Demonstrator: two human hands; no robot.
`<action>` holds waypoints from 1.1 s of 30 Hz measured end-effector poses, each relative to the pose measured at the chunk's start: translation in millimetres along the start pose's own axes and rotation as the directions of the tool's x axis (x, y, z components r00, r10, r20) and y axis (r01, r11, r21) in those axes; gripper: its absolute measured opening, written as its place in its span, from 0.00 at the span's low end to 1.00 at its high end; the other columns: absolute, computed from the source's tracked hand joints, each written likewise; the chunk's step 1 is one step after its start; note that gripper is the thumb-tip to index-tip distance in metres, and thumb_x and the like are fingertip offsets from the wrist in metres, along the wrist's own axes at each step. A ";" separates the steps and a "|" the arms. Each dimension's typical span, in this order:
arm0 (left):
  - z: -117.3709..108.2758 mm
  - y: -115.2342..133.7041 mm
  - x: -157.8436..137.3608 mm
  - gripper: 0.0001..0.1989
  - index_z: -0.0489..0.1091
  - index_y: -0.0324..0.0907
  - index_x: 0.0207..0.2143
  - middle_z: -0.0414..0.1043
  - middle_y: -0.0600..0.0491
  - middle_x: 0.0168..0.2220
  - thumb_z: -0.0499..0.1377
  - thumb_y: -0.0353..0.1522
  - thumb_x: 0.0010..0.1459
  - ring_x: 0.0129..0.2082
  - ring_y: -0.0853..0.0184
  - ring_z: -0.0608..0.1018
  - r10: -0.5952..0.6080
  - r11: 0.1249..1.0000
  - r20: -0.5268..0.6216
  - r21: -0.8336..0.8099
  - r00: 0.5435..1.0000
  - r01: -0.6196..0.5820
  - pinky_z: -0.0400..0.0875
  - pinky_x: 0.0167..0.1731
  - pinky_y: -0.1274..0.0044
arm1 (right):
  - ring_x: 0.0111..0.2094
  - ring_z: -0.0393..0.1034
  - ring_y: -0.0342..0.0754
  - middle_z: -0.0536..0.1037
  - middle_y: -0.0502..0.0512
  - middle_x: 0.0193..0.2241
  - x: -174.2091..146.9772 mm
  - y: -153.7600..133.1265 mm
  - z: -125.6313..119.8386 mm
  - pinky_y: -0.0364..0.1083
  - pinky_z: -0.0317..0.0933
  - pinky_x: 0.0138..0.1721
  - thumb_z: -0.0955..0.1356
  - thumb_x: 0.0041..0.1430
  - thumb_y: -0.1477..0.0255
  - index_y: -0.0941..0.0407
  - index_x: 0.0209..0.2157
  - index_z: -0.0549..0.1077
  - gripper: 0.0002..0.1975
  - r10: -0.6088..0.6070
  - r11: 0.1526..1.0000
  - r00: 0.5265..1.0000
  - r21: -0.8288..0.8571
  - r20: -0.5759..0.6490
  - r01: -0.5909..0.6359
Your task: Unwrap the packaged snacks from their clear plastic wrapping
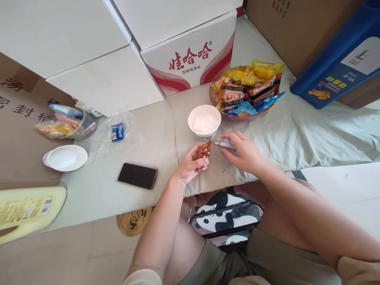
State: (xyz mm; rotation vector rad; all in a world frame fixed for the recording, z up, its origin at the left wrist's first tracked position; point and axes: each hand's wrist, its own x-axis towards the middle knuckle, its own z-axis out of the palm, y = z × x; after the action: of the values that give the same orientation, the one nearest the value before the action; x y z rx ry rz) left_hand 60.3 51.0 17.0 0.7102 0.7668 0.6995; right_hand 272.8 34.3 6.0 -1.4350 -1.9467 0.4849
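Note:
My left hand [190, 164] is closed around a small shiny reddish-brown snack packet [205, 149], its upper end sticking out above my fingers. To the right, my right hand [245, 152] has its fingers apart over a slim pale pen-like tool [225, 145] with a narrow tip pointing left. The tool's right end is hidden at my hand, and whether the fingers touch it I cannot make out. Just beyond both hands stands a white paper bowl [204, 120] with something white inside.
A pink basket [212, 97] heaped with snack packets stands behind the bowl. A phone [138, 175], a blue sachet [117, 132] on clear plastic, a white dish [68, 157] and a clear tub [89, 122] of packets lie left. Cartons [192, 51] and a blue jug [335, 59] line the back.

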 end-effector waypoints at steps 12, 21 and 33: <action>6.5 -7.7 15.3 0.27 0.74 0.40 0.43 0.78 0.48 0.35 0.65 0.49 0.47 0.30 0.60 0.80 -0.117 0.991 0.139 -0.044 0.983 0.124 0.67 0.28 0.74 | 0.33 0.73 0.46 0.79 0.52 0.32 6.5 -13.8 -12.9 0.46 0.68 0.36 0.67 0.56 0.76 0.54 0.38 0.73 0.07 -0.109 0.954 0.991 0.271 -0.082 0.128; 2.0 -7.5 14.2 0.22 0.76 0.37 0.41 0.79 0.45 0.39 0.64 0.44 0.49 0.34 0.61 0.81 -0.072 0.994 0.127 -0.077 0.989 0.082 0.72 0.37 0.72 | 0.63 0.58 0.62 0.63 0.65 0.59 30.3 18.6 -53.5 0.64 0.63 0.55 0.66 0.62 0.68 0.51 0.62 0.58 0.27 -0.005 1.000 0.678 -0.001 -0.735 0.005; -8.0 18.0 -15.2 0.19 0.73 0.38 0.37 0.77 0.48 0.32 0.64 0.43 0.49 0.28 0.65 0.78 0.157 0.986 -0.024 0.051 0.987 -0.156 0.72 0.34 0.72 | 0.45 0.71 0.54 0.75 0.60 0.44 9.0 -28.0 27.1 0.54 0.68 0.45 0.63 0.59 0.79 0.53 0.49 0.67 0.16 -0.327 0.917 0.910 0.146 -0.256 0.371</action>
State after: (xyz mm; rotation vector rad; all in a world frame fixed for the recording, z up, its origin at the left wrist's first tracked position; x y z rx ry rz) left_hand 40.6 52.0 32.3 0.8129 0.7606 0.8370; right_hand 233.0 36.0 7.2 -0.9453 -1.8607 0.3150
